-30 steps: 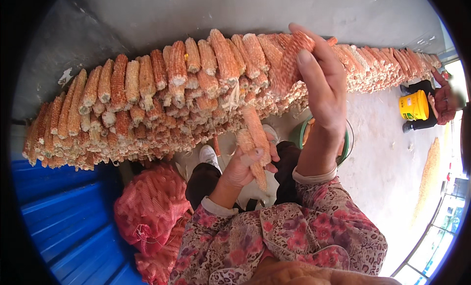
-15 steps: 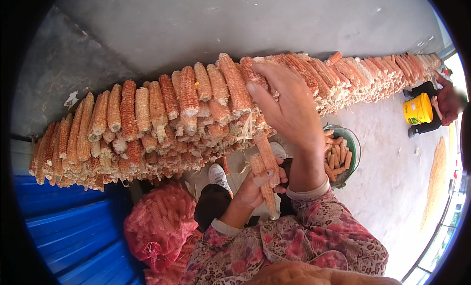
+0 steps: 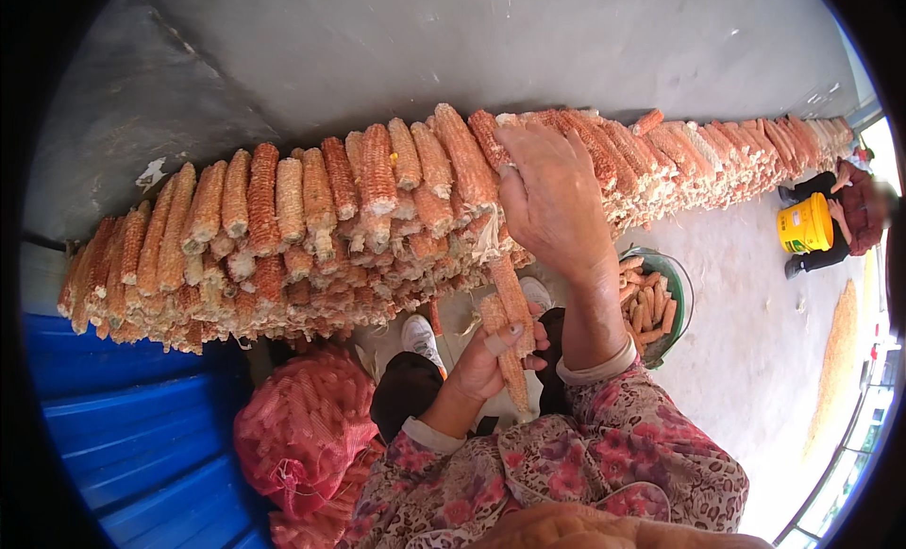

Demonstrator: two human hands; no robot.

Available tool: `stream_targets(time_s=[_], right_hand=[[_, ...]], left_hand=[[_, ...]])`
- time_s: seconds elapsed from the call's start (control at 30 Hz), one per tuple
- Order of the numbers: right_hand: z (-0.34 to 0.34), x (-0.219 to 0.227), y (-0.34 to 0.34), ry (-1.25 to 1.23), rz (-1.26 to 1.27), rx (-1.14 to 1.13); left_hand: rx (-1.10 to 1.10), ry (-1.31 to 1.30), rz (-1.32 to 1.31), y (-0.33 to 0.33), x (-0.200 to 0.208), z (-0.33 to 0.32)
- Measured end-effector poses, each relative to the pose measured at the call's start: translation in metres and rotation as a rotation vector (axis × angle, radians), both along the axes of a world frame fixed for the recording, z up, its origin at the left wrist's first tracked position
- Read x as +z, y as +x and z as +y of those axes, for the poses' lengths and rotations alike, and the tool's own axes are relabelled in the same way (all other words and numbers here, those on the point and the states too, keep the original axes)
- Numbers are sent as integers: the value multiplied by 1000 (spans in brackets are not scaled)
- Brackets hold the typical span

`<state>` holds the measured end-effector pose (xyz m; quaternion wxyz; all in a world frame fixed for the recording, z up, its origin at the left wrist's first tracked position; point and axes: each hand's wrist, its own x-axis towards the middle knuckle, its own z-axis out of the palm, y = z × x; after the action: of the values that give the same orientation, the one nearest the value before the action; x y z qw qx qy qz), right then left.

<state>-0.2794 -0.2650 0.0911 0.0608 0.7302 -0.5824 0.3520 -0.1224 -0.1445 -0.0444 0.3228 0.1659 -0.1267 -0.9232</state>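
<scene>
Floral sleeves: Patterned cloth (image 3: pixel 651 431) fills the foreground on the near side of a long corncob stack (image 3: pixel 293 252).
Left hand: Just in front of the stack's middle, the left hand (image 3: pixel 483 365) grips two pale corncobs (image 3: pixel 511 294), overlapped, thumb across them.
Right hand: Palm down, the right hand (image 3: pixel 557 200) rests over the stack's top row, thumb beside a reddish corncob (image 3: pixel 488 138); its fingertips are partly hidden, so whether it grips anything cannot be told.
Latest change: A second ago the right hand held a reddish cob raised over the stack; now it is down at the top row, which appears to have gained that cob, while the left hand keeps its pair.
Mesh sack: Pink netting (image 3: pixel 302 426) bulges with cobs before the stack's left half.
Green bucket: Right of the forearm, in front of the stack, a bucket (image 3: pixel 677 289) holds more cobs.
Floor: Smooth grey floor (image 3: pixel 731 294) runs along the stack's near side, a golden strip of grain (image 3: pixel 835 355) well apart from it.
Walls: Blue ribbed panel (image 3: pixel 142 426) stands before the stack's left end; a scuffed grey wall (image 3: pixel 472 44) backs its length.
Co-worker: Near the stack's far right end, a person in dark red (image 3: pixel 861 204) is beside a yellow bucket (image 3: pixel 805 225).
</scene>
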Motion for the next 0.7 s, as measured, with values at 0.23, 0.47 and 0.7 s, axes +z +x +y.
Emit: stream_targets(time_s=[0.23, 0.47, 0.7], right_hand=[[27, 26, -15, -83, -609, 189], [60, 42, -33, 676, -381, 342], [50, 37, -17, 715, -221, 549]], left_hand=[[63, -55, -23, 6, -7, 1], [116, -114, 81, 0, -4, 2], [106, -197, 95, -5, 0, -2]])
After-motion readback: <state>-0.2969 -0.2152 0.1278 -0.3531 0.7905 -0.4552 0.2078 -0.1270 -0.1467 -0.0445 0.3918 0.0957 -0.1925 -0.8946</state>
